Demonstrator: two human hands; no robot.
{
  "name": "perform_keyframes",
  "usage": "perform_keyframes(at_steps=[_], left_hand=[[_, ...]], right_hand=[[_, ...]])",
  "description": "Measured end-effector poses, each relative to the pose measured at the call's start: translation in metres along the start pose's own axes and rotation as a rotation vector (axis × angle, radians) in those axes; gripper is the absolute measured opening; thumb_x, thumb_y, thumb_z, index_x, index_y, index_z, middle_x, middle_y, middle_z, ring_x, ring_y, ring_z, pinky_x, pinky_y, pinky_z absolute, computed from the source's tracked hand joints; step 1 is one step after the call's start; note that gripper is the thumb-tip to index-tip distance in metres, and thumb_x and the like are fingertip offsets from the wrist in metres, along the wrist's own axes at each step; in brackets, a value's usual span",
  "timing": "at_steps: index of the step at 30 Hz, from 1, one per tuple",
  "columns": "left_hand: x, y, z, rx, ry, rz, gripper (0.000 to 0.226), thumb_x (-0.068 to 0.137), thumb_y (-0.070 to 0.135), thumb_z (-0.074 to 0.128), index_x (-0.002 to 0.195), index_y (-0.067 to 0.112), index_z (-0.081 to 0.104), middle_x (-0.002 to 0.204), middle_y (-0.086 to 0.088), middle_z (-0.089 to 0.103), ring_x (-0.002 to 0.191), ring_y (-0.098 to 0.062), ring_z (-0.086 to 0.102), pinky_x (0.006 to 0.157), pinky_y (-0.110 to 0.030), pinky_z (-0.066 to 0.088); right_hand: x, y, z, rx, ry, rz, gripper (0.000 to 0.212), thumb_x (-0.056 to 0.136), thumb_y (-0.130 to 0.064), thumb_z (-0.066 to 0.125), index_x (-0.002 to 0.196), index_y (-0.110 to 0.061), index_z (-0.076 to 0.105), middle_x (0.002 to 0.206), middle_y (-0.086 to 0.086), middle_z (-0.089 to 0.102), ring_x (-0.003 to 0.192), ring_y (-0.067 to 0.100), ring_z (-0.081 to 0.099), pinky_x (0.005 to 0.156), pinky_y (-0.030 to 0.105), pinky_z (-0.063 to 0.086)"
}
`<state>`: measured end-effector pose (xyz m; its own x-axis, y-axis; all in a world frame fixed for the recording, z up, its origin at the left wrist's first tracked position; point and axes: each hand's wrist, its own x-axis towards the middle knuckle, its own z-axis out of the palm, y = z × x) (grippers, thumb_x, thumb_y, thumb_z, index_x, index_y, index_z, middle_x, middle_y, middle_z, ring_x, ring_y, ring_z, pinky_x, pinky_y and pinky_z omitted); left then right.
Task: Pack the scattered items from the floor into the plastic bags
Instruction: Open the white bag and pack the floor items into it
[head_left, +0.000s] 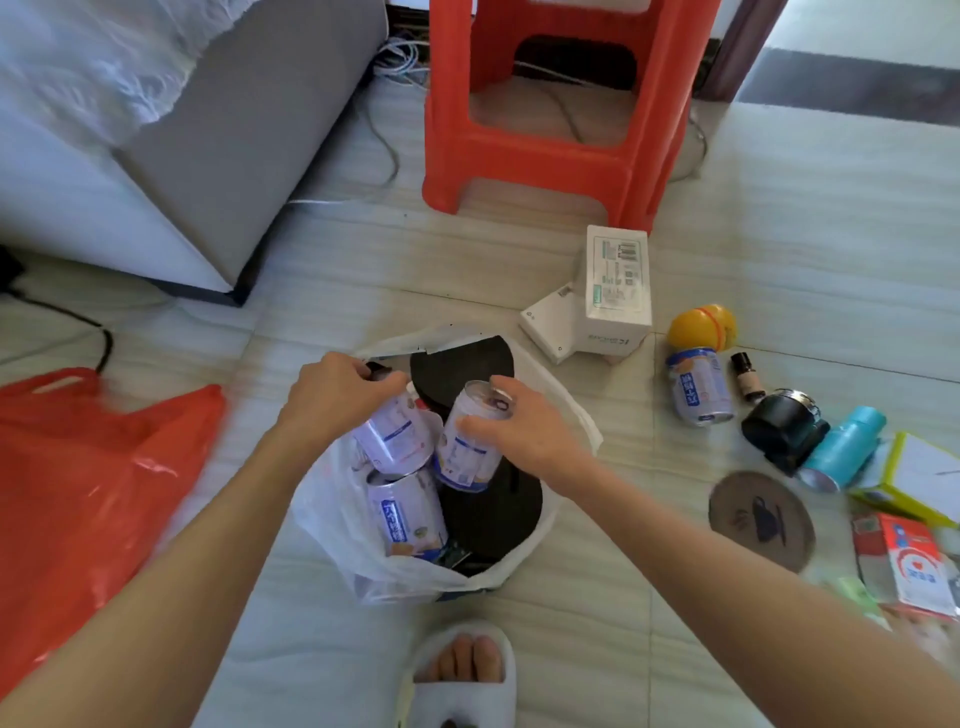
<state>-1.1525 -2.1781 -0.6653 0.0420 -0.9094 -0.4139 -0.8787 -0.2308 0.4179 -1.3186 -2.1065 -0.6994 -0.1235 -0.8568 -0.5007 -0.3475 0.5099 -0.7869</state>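
White bag: centre of frame, mouth open, cans inside.
Left hand: grips one can.
Right hand: grips another can.
Red bag: left edge.

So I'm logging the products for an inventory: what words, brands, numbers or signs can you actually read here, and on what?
None reads clearly.
Cans in the white bag, including the can in the right hand: blue label print, blurred.
Can on the floor: blue characters, blurred.
White box: barcode and fine print, too small.
Red and white packet: blurred characters.
Round mat: cup drawing, no words.
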Motion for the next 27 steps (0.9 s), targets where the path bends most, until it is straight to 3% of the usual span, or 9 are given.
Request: perform_keyframes(at_steps=[3,5,7,10,14,17,19,23,27], left_hand=[[0.006,-0.001,0.013,0.083,0.046,0.079,0.036,0.08,0.045,0.062,0.094,0.012,0.066,0.098,-0.017,0.062,0.081,-0.027,0.055,0.06,-0.027,0.041],[0.002,-0.004,0.022,0.073,0.098,0.11,0.051,0.08,0.05,0.061,0.115,0.012,0.057,0.116,-0.015,0.051,0.101,-0.031,0.053,0.079,-0.033,0.044],[-0.004,-0.009,0.03,0.034,0.138,0.142,0.056,0.081,0.05,0.059,0.121,0.012,0.051,0.121,-0.014,0.046,0.109,-0.032,0.05,0.088,-0.037,0.043],[-0.013,-0.021,0.038,-0.056,0.131,0.209,0.057,0.084,0.043,0.061,0.129,0.012,0.045,0.129,-0.013,0.044,0.115,-0.027,0.049,0.092,-0.035,0.042],[-0.025,-0.031,0.043,-0.247,0.206,0.289,0.067,0.083,0.03,0.066,0.138,0.016,0.03,0.139,-0.008,0.037,0.123,-0.023,0.044,0.096,-0.031,0.04],[-0.03,-0.032,0.047,-0.252,0.255,0.301,0.063,0.085,0.024,0.064,0.137,0.014,0.032,0.139,-0.01,0.035,0.125,-0.022,0.04,0.095,-0.025,0.034],[-0.032,-0.032,0.047,-0.229,0.326,0.288,0.056,0.087,0.028,0.061,0.135,0.013,0.037,0.138,-0.011,0.038,0.127,-0.023,0.036,0.098,-0.026,0.029],[-0.029,-0.046,0.042,-0.259,0.374,0.117,0.06,0.085,0.049,0.045,0.136,0.017,0.036,0.145,-0.009,0.034,0.136,-0.027,0.024,0.11,-0.045,0.019],[-0.024,-0.07,0.038,-0.279,0.257,-0.124,0.053,0.096,0.027,0.04,0.145,0.015,0.022,0.149,-0.014,0.029,0.136,-0.032,0.027,0.112,-0.049,0.018]], right_hand=[[0.008,0.003,0.003,0.093,0.037,0.031,0.072,0.084,-0.026,0.066,0.144,-0.016,0.028,0.142,0.006,0.043,0.124,0.02,0.047,0.096,0.029,0.042],[0.01,0.005,0.002,0.113,0.047,0.03,0.07,0.085,-0.024,0.065,0.144,-0.015,0.029,0.143,0.006,0.043,0.125,0.02,0.047,0.095,0.028,0.042],[0.009,0.009,0.001,0.102,0.052,0.042,0.067,0.086,-0.019,0.064,0.143,-0.014,0.03,0.142,0.007,0.044,0.124,0.02,0.048,0.093,0.026,0.041],[0.006,0.018,0.003,0.029,0.11,0.073,0.067,0.085,-0.014,0.063,0.143,-0.015,0.03,0.142,0.006,0.044,0.126,0.021,0.046,0.101,0.03,0.039],[0.003,0.021,0.009,-0.037,0.208,0.06,0.064,0.086,-0.017,0.063,0.142,-0.017,0.033,0.138,0.006,0.048,0.119,0.02,0.052,0.093,0.026,0.04],[0.005,0.025,0.011,-0.065,0.252,0.057,0.064,0.084,-0.021,0.065,0.141,-0.019,0.036,0.133,0.008,0.051,0.112,0.021,0.055,0.091,0.026,0.041],[0.006,0.027,0.011,-0.079,0.267,0.078,0.064,0.082,-0.022,0.067,0.139,-0.019,0.038,0.131,0.008,0.051,0.111,0.022,0.055,0.092,0.03,0.043],[0.003,0.03,0.01,-0.053,0.298,0.1,0.066,0.081,-0.017,0.068,0.138,-0.017,0.036,0.132,0.009,0.048,0.115,0.023,0.053,0.095,0.034,0.045],[-0.007,0.032,0.009,-0.159,0.307,0.003,0.058,0.086,-0.013,0.06,0.138,-0.016,0.035,0.135,0.007,0.046,0.119,0.021,0.05,0.097,0.032,0.043]])
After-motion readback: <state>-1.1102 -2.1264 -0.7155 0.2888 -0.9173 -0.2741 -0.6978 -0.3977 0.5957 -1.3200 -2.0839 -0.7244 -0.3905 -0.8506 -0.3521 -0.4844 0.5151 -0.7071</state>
